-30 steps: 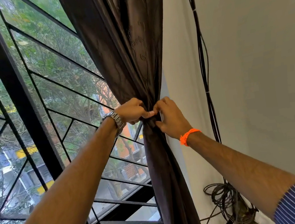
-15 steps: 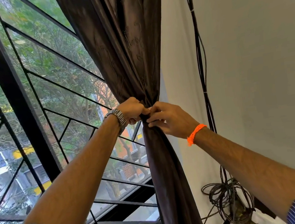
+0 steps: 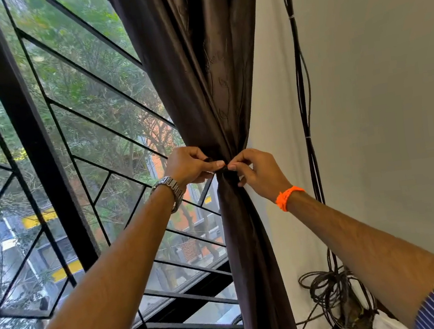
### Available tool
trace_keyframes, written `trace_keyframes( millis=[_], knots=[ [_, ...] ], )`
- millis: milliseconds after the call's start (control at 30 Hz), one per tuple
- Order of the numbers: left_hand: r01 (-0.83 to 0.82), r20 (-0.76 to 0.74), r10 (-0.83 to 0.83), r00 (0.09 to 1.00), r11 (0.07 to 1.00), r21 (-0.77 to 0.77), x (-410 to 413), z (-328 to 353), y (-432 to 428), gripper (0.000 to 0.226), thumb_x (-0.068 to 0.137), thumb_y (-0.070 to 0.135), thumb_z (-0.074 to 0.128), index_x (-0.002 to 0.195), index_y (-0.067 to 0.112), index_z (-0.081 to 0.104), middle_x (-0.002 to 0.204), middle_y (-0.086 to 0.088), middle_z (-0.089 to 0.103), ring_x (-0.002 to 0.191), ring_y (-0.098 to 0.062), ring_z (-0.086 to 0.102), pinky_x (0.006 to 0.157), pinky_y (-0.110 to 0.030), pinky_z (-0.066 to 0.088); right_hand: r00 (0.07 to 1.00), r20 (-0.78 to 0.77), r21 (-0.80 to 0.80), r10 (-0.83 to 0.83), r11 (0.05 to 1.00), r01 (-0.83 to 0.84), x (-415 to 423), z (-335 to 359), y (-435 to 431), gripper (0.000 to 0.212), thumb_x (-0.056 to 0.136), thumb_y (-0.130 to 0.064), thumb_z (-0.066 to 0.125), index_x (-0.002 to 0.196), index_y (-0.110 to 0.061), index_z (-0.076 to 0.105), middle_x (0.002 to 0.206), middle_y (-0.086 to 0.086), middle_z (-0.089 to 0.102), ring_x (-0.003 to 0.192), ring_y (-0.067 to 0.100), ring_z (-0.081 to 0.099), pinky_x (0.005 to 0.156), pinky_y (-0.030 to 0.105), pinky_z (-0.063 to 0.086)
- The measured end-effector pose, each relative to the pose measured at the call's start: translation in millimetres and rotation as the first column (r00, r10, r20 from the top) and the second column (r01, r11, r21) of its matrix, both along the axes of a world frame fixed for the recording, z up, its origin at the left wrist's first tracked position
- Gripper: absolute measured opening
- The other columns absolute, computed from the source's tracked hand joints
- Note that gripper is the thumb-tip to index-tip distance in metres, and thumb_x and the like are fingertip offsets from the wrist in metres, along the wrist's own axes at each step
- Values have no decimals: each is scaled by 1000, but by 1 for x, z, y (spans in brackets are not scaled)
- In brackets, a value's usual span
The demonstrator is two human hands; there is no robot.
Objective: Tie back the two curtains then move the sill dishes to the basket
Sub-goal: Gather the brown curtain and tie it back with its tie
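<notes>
Two hands meet at the waist of the brown curtain (image 3: pixel 208 87), which hangs gathered into a tight bunch between the black window grille (image 3: pixel 41 150) and the grey wall (image 3: pixel 380 85); the fabric fans out above the grip and falls in a narrow column below it. A second ago both hands sat pressed close over the gather, the right one wrapped against the cloth; now the right hand (image 3: pixel 258 171) has drawn back to the wall side and its fingers have lifted, leaving only thumb and forefinger pinched on a small dark tie end (image 3: pixel 227 167). That reads as the knot or loop being finished and snugged, so I judge this curtain to be nearly secured, though whether the other curtain is done cannot be told from here, and no sill dishes or basket are in sight. The left hand (image 3: pixel 188 165), on the window side of the gather, is curled narrow with thumb and forefinger nipping the other end of the tie just against the fabric. Both forearms reach up and forward with wrists slightly bent inward, a metal watch (image 3: pixel 170 189) on the left and an orange band (image 3: pixel 287 197) on the right. Cables (image 3: pixel 303 96) run down the wall just beyond the right hand.
</notes>
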State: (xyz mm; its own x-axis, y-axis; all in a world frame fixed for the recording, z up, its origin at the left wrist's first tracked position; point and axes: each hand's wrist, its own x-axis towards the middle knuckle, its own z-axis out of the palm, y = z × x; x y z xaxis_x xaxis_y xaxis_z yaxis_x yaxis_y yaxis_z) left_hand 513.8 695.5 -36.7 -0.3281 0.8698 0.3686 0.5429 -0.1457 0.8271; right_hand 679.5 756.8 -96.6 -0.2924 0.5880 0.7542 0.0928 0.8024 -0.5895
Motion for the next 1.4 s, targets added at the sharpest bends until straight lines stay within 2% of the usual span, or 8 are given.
trace_keyframes(
  millis=[200,367,567,700,833,1033,1233,1400],
  knots=[
    [-158,-33,162,986,982,108,-21,-16,0,37,55,25,94,53,14,58,50,-6,60,48,-19,56,52,-30,45,998,9,-64,-66,996,67,3,-22,5,15,92,-10,59,80,-5,66,52,-16,60,41,7,58,54,10,47],
    [-198,-87,205,975,977,83,-24,-14,2,38,54,29,94,61,11,61,52,-3,62,46,-14,55,50,-25,44,999,9,-108,-47,993,48,-7,-20,2,14,91,-12,61,78,-10,66,57,1,60,38,5,56,51,14,49],
    [-261,-327,281,902,960,103,-19,-1,-3,50,54,43,91,79,18,55,72,6,57,66,-11,51,58,-29,42,991,89,-20,-102,994,104,-12,-13,7,11,82,-21,73,76,-13,69,75,-1,67,66,9,60,65,21,49],
    [-285,-217,374,902,891,352,-9,17,-4,78,56,64,80,105,18,40,89,5,47,75,-14,50,66,-35,48,991,56,23,-118,993,117,-10,4,8,15,76,-29,76,73,-18,67,83,-2,63,79,13,61,69,25,51],
    [-288,-149,448,882,760,583,1,47,1,80,64,63,75,116,16,39,111,0,50,99,-17,54,83,-37,51,976,-141,-19,-168,986,168,-13,40,17,27,70,-35,80,85,-20,64,101,-2,55,99,13,55,83,30,50],
    [-281,-103,429,897,736,616,5,98,18,101,69,47,79,144,11,22,147,-10,34,135,-28,38,110,-45,39,946,-316,-226,-76,974,2,-23,101,52,72,69,-33,84,123,-14,41,133,6,43,121,25,49,104,41,45],
    [-344,-65,452,890,758,554,4,134,36,115,72,50,77,153,10,7,156,-10,27,140,-26,36,113,-42,35,936,-352,-363,0,922,-136,-45,138,83,104,67,-37,84,144,-20,16,147,13,40,129,28,48,112,41,39],
    [-374,-22,453,891,762,529,10,151,51,111,73,49,74,154,17,4,149,-8,42,128,-29,51,105,-44,43,916,-398,-270,55,947,-174,-58,153,87,98,64,-33,86,144,-23,29,136,-3,55,118,15,58,101,30,47]
  ],
)
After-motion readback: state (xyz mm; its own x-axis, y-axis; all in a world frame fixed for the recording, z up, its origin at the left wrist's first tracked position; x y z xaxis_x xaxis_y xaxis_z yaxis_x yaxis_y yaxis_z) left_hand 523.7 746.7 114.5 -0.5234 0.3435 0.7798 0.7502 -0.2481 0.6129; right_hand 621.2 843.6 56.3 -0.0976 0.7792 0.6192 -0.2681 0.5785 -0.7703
